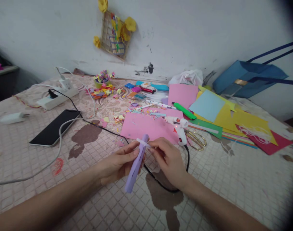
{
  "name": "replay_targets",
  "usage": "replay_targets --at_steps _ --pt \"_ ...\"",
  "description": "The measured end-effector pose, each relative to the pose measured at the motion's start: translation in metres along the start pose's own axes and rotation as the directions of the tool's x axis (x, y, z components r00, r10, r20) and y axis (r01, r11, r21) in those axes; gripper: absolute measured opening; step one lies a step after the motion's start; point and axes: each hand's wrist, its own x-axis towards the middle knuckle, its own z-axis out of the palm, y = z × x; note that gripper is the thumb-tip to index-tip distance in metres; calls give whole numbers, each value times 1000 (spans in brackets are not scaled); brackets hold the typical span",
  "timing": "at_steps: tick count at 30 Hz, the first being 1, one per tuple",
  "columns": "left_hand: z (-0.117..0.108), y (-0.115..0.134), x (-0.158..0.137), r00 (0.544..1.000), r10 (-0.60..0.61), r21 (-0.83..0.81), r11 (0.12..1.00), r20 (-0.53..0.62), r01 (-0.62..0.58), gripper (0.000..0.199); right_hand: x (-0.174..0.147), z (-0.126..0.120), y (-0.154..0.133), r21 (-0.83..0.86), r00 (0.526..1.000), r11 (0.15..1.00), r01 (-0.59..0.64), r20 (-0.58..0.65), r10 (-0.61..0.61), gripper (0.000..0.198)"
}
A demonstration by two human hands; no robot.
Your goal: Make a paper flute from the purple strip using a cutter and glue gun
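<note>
My left hand (120, 162) is closed around a long folded piece of purple paper (135, 170), which slants toward me over the table. A narrow whitish strip (143, 142) lies across the paper's upper end. Its right end is pinched between the thumb and fingers of my right hand (169, 158). My left fingertips are close to the strip's other side. Just beyond my right hand, a white hot glue gun (181, 133) rests on the table with a red light showing. Pink paper (148, 126) lies behind both hands.
Gold-handled scissors (196, 141) lie beside the glue gun, whose black cord (158, 184) loops under my hands. A phone (55, 128) and power strip (57, 98) are at left. Coloured paper sheets (213, 109) and a blue bag (247, 78) are at right.
</note>
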Motion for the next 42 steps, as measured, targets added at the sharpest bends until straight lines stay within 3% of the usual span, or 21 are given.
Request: replay_targets --at_steps 6,17,25,30,35,42 --pt "-2 -1 0 999 15 104 994 43 -19 48 3 -4 -4 79 981 978 -191 34 188 10" --pt "-10 -2 2 996 42 289 955 77 -62 55 4 -5 -4 203 933 911 -359 86 349 15" --pt "-6 0 2 977 133 499 843 168 -200 50 7 -5 -4 358 891 817 -452 153 427 18" --pt "-4 -2 1 981 142 459 868 130 -186 53 6 -4 -2 447 868 753 -482 130 479 20" --pt "-2 -2 0 995 96 365 926 29 -100 58 1 -3 -1 303 909 871 -387 -31 415 14" --pt "-4 -2 1 994 90 337 936 54 -103 57 0 -2 -3 74 953 952 -297 -33 300 9"
